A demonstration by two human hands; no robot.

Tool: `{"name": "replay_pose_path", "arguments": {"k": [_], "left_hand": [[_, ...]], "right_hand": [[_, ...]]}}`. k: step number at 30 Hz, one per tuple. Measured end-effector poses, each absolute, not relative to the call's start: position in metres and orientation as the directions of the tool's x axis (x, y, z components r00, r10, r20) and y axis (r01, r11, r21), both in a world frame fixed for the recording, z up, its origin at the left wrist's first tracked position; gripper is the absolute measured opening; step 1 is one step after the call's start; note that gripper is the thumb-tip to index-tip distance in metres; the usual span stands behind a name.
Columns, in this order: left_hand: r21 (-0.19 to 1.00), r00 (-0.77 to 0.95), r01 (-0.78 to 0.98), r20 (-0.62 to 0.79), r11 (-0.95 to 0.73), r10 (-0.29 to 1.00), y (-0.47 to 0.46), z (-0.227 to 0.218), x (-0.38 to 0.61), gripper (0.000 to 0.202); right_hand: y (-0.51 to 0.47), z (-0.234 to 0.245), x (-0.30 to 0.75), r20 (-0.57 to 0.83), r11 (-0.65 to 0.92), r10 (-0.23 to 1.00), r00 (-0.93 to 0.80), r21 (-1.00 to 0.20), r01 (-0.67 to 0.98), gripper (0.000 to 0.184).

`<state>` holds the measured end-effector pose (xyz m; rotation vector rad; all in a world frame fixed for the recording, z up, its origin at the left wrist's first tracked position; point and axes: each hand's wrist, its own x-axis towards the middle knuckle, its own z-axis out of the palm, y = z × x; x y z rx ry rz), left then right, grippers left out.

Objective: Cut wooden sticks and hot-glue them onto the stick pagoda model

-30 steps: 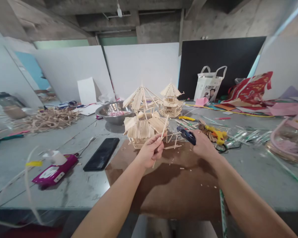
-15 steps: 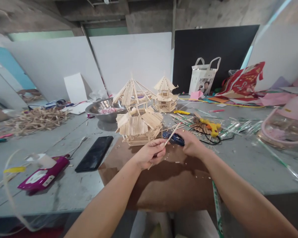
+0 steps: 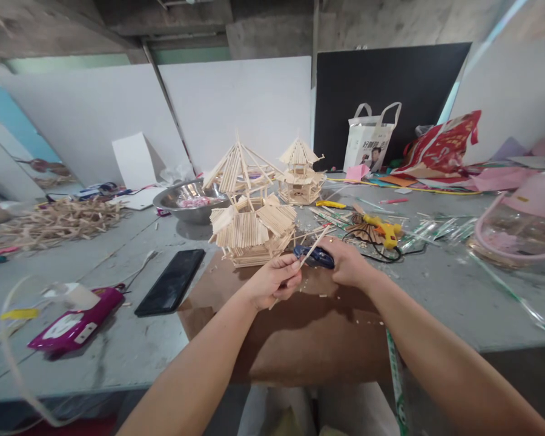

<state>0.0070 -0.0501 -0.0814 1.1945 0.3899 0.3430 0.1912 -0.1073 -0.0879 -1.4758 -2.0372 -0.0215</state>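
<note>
My left hand (image 3: 279,281) pinches a thin wooden stick (image 3: 312,249) that slants up to the right. Wrapped round a dark blue hand tool, which looks like pliers or cutters (image 3: 317,257), is my right hand (image 3: 345,260); its jaws are close to the stick, but whether they touch it I cannot tell. Just behind the hands stands a model pavilion made of sticks (image 3: 254,233), its pointed upper roof (image 3: 236,166) only partly covered. A smaller stick pagoda (image 3: 301,175) is farther back. Brown board (image 3: 318,345) lies beneath my hands.
To the left are a black phone (image 3: 170,283), a purple power strip (image 3: 79,321) and a heap of sticks (image 3: 63,221). A metal bowl (image 3: 188,203) sits behind the pavilion. At right lie a yellow glue gun (image 3: 386,232), its black cord, plastic wrappers (image 3: 436,233) and a pink-lidded clear container (image 3: 518,227).
The view has shifted slightly. Both hands keep nearly the same pose, with the stick and the blue tool still held close together.
</note>
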Motion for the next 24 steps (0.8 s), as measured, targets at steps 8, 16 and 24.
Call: {"name": "replay_pose_path", "arguments": {"k": [8,16,24], "left_hand": [[0.944,0.875,-0.066,-0.100,0.322,0.473,-0.0498,-0.0809,0.0079,0.017],[0.944,0.876,-0.093,-0.074,0.316,0.478,-0.0488,-0.0827,0.0082,0.018],[0.955,0.857,-0.083,-0.077,0.284,0.509,-0.0489,-0.0809,0.0069,0.017]], "right_hand": [[-0.1067,-0.0891,0.1896,0.425,0.322,0.891,-0.161,-0.340,0.884,0.039],[-0.1067,-0.0896,0.1877,0.385,0.284,0.912,-0.144,-0.338,0.897,0.034],[-0.1101,-0.0862,0.1825,0.329,0.229,0.939,-0.102,-0.374,0.899,0.028]]}}
